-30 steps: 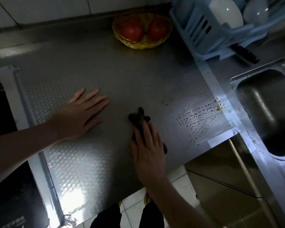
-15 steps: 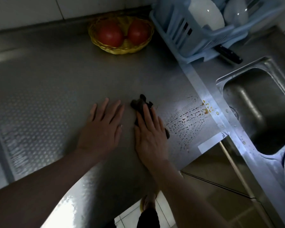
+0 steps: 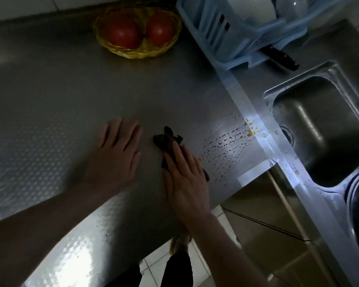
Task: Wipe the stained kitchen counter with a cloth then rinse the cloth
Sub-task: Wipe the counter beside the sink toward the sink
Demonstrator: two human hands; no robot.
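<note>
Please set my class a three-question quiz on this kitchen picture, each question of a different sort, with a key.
1. Fill in: the basket holds ___ tomatoes.
2. True or false: the right hand presses the cloth on the counter with straight fingers.
3. The orange stain lies: A in the basket, B under the cloth, C by the sink.
Key: 1 two; 2 true; 3 C.

No readable text, label, brand, number or sign shows on anything here.
</note>
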